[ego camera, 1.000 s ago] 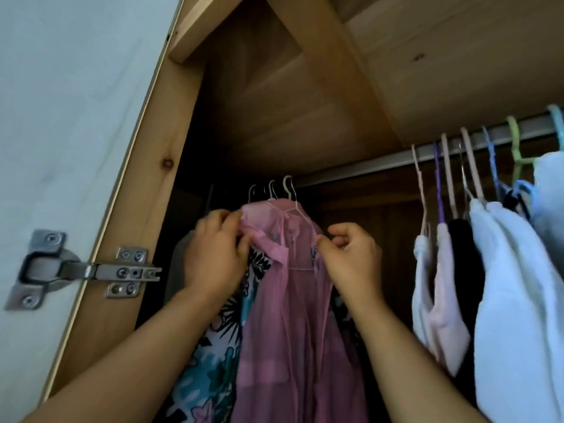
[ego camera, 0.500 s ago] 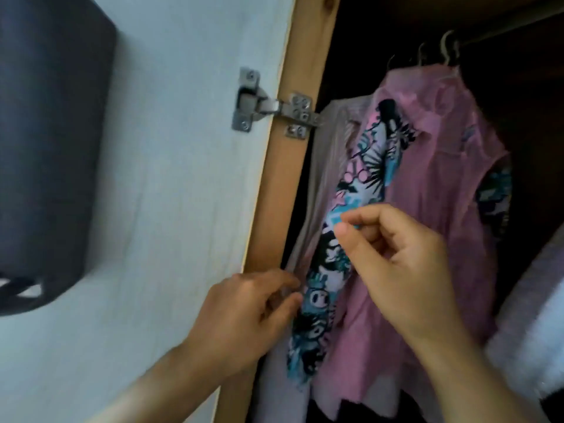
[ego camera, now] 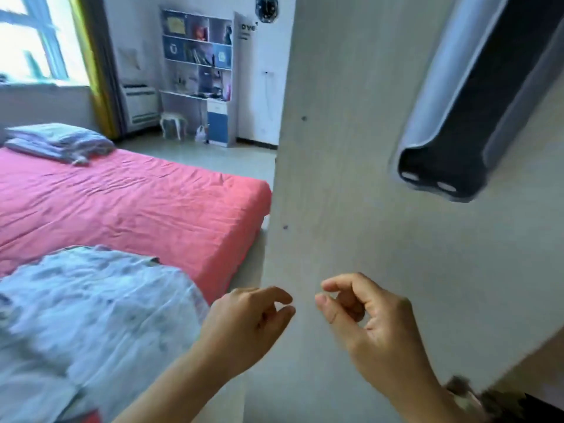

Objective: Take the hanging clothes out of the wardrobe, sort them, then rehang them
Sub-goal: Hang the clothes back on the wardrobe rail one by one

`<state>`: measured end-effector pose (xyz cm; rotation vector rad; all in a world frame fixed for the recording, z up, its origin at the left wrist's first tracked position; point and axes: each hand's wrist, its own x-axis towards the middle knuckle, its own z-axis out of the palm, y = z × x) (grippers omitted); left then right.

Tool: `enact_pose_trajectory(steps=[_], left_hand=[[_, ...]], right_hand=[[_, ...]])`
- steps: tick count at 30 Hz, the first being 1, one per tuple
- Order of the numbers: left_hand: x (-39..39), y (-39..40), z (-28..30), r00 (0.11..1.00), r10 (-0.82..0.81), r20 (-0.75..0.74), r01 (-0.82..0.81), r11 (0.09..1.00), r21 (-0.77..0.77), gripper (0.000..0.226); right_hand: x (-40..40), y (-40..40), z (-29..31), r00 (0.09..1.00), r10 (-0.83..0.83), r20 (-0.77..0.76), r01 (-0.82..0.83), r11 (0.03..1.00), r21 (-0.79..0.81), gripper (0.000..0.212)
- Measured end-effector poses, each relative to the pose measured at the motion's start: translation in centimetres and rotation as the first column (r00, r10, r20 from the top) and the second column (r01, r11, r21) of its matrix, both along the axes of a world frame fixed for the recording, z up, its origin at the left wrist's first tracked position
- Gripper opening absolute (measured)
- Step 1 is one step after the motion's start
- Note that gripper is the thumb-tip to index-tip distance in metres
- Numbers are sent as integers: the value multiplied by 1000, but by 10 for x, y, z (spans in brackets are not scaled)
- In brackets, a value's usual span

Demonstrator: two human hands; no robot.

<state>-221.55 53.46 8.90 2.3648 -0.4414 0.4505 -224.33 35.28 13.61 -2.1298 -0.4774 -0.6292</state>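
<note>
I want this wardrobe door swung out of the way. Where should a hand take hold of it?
Probably by its free vertical edge, coming from the bed side. The wardrobe door shows a flat face with no handle in view, so wrapping fingers round that bare edge seems the surest grip. The left hand hangs nearest it, holding nothing.

Pale wood-grain door panel [ego camera: 351, 178] fills the right half, a dark rounded bar handle [ego camera: 476, 123] mounted on it. Left: bed with pink-red sheet [ego camera: 137, 203], folded grey-blue bedding [ego camera: 58, 141] near its head. Far wall white; bright window [ego camera: 27, 44], yellow curtain [ego camera: 91, 65], shelf unit [ego camera: 198, 56], round wall clock [ego camera: 267, 9]. Floor pale.
</note>
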Motion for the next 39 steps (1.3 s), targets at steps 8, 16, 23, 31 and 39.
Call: enact_pose_trajectory(steps=[8, 16, 23, 31, 39], left_hand=[[-8, 192, -45, 943, 272, -192, -268, 962, 46, 43], [-27, 336, -79, 778, 527, -342, -520, 846, 121, 31], [-15, 411, -106, 659, 627, -415, -664, 744, 71, 32], [72, 481, -147, 547, 677, -492, -740, 666, 94, 10], [199, 558, -221, 352, 649, -674, -808, 574, 132, 15]], right_hand=[[48, 186, -62, 965, 214, -154, -206, 976, 69, 18], [80, 340, -114, 848, 439, -297, -435, 897, 83, 22], [119, 425, -143, 743, 524, -416, -559, 828, 44, 14], [226, 513, -198, 630, 525, -572, -625, 780, 28, 7], [393, 603, -276, 582, 405, -705, -652, 751, -107, 8]])
